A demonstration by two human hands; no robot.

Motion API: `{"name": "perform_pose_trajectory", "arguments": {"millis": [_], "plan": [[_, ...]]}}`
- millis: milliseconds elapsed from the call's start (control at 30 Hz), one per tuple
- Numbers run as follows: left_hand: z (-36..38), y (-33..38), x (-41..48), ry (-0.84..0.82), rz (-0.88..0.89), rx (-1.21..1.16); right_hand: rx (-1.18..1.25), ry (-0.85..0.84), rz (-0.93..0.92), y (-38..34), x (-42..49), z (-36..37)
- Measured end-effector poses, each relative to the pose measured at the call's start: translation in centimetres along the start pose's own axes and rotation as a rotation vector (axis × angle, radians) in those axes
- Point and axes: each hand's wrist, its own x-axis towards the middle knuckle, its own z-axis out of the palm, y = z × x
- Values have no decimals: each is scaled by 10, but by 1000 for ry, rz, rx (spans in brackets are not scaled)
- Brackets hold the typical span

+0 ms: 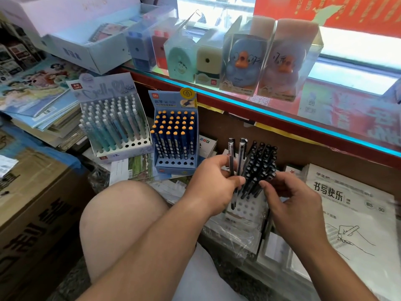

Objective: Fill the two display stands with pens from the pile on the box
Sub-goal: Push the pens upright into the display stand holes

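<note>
My left hand (213,183) grips two dark pens (235,157) upright, their clips above my fingers. Just right of them stands a white perforated display stand (246,208) packed at the back with dark pens (261,164); its front holes are bare. My right hand (288,192) has its fingers curled at the stand's right side, pinching the lower end of a dark pen in the stand. Further left stand a blue stand of orange-capped pens (174,135) and a pale stand of pastel pens (115,124), each with open holes in front.
A red-edged glass counter (282,118) overhangs the stands, carrying boxed sharpeners and duck toys (242,59). Wrapped notebook packs (355,213) lie at right, a brown carton (32,192) at left. My bare knee (121,224) sits in front of the stands.
</note>
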Motion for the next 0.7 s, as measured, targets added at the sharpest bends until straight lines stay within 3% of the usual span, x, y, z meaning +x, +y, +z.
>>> {"name": "perform_pose_trajectory", "arguments": {"millis": [433,700], "plan": [[0,-2,2,23,15,17,-21,1,45,-3,0,-2],[0,4,-2,28,68,78,-292,-122,96,4,-1,11]]}}
